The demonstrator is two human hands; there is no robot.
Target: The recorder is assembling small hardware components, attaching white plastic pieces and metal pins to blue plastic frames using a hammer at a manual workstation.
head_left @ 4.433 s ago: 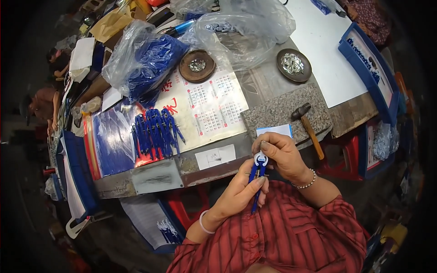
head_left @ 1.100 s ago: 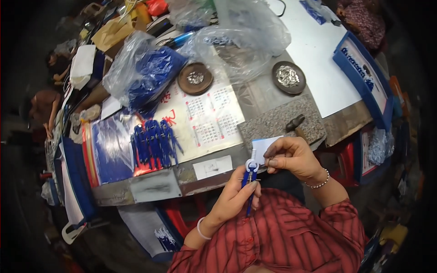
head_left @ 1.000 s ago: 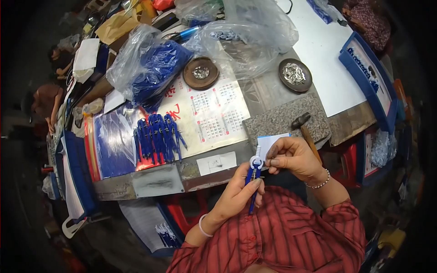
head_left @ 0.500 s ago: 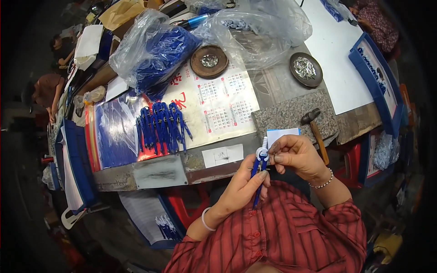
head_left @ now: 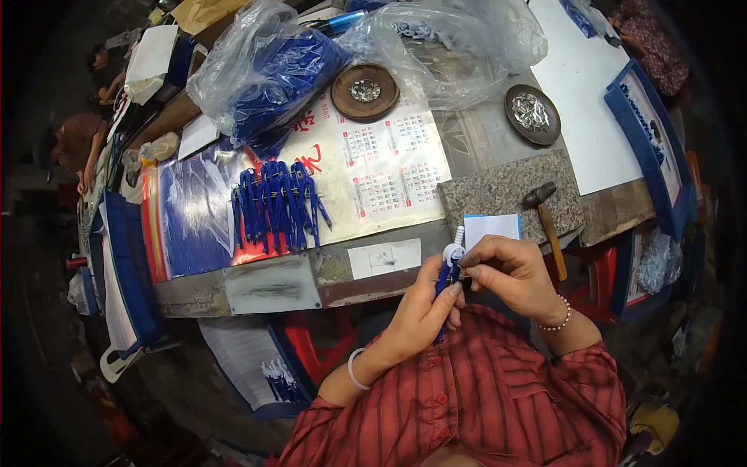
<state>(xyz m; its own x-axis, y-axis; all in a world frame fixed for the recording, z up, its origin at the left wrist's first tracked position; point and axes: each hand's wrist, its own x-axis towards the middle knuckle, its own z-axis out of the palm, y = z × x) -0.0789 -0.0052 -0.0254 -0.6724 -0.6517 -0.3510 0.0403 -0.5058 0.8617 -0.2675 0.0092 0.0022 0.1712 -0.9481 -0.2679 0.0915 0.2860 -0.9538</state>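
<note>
My left hand (head_left: 421,313) is closed round a blue drawing compass (head_left: 453,254) with a white ribbed handle and white head pointing up. The fingers hide much of its legs. Right beside the compass's head, my right hand (head_left: 511,275) is closed, thumb and forefinger pinched together. What lies between those fingertips is too small to make out. Over to the left on the table, several similar blue compasses (head_left: 276,206) lie in a row, without the white handle visible.
A hammer (head_left: 551,237) rests on a granite slab (head_left: 506,189). Two round dishes, one left (head_left: 345,100) and one right (head_left: 545,133), hold small metal parts. Behind are a plastic bag of blue parts (head_left: 284,86) and a clear bag (head_left: 467,74). Blue trays (head_left: 675,204) stand at the sides.
The view has shifted slightly. The compass has tipped a little, its handle leaning more to the right. Both hands stay closed in nearly the same place.
</note>
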